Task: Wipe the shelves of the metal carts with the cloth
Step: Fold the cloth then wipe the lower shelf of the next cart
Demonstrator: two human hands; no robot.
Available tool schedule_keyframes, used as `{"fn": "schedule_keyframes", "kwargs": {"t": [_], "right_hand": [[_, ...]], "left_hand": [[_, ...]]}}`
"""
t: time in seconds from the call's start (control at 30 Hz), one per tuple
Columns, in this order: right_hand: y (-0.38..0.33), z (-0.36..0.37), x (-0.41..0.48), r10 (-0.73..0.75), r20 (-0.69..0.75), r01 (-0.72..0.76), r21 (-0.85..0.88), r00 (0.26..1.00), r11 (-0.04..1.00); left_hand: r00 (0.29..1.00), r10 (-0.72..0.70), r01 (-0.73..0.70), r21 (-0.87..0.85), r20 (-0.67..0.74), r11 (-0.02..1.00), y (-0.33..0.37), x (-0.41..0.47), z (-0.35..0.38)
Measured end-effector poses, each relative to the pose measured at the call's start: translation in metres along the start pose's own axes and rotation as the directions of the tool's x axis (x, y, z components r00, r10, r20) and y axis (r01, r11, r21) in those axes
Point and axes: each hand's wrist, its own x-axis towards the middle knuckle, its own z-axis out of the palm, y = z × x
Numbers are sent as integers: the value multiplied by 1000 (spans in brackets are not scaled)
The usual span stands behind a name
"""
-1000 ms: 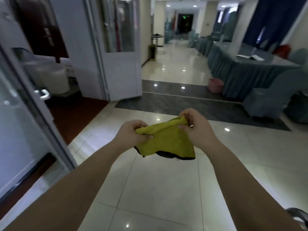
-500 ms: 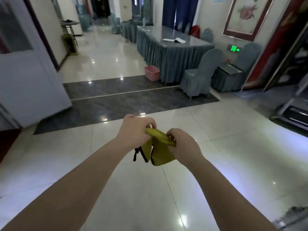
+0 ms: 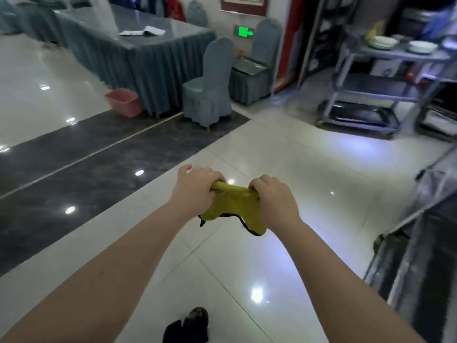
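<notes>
Yellow cloth bunched, black-edged; metal cart far right w/ plates.

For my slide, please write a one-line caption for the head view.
Left hand and right hand grip a yellow cloth above the tiled floor; a metal cart with plates stands ahead.

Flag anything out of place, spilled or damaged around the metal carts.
Nothing looks spilled or broken. One oddity: the metal cart ahead on the right has white plates on its top shelf, in the way of wiping. The cloth is bunched between left hand and right hand.
</notes>
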Motion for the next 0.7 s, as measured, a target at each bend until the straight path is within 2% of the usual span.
{"fn": "schedule_keyframes", "kwargs": {"t": [0.1,0.2,0.3,0.43,0.5,0.6,0.7], "right_hand": [[37,5,25,193,-47,-193,1,980,981],[74,4,33,388,-133,-392,-5,912,920],[114,0,23,571,-204,-588,-29,795,809],[175,-12,-3,767,-207,-793,-95,607,602],[208,-21,-12,843,-208,-868,-89,496,489],[255,-37,-21,910,-213,-934,-48,357,355],[294,-57,-30,933,-236,-961,-16,271,275]], "left_hand": [[986,166,-164,-68,24,984,6,80,19],[939,333,-318,-154,86,935,35,151,44],[852,498,-469,-189,163,863,85,206,71],[676,683,-640,-238,278,731,167,254,115],[600,738,-683,-281,309,674,208,273,142],[524,782,-692,-367,338,622,270,302,173],[460,815,-715,-398,352,575,327,329,189]]}}
